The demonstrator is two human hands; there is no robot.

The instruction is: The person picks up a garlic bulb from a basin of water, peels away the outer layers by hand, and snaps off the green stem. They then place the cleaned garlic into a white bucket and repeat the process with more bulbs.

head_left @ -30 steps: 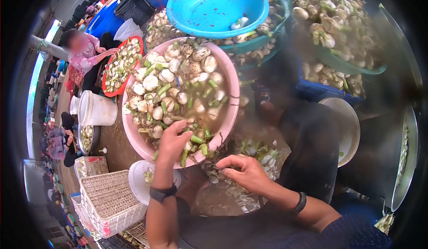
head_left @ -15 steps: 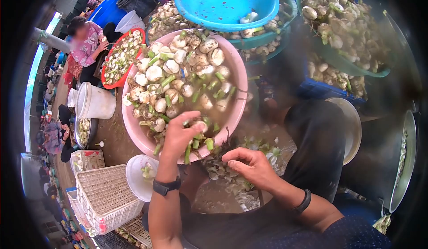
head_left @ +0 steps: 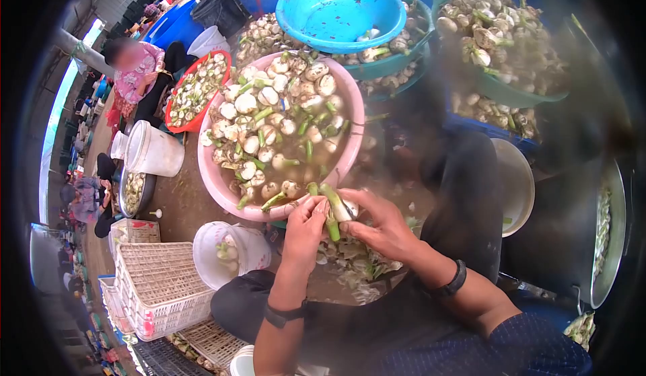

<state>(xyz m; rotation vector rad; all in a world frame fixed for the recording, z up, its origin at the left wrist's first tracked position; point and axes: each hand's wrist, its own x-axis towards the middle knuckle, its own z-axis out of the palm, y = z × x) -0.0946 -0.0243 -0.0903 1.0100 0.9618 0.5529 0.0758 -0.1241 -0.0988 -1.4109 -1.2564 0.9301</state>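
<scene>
A pink basin (head_left: 350,148) holds murky water and several white bulbs with green stalks. Just below its near rim my left hand (head_left: 306,228) and my right hand (head_left: 377,224) meet around one bulb (head_left: 338,209) with a green stalk. Both hands grip it, left fingers on the stalk side, right fingers around the white bulb end. Under my hands lies a heap of peelings (head_left: 356,261) on the ground.
A blue basin (head_left: 336,9) rests above the pink one, with teal basins (head_left: 511,87) full of bulbs to the right. A white bucket (head_left: 225,248) and white crates (head_left: 161,288) stand at the lower left. A person in pink (head_left: 134,73) sits by a red basin (head_left: 195,90).
My left hand lifted a bulb out of the pink basin and brought it to my right hand. Both hands now hold it over the peelings.
</scene>
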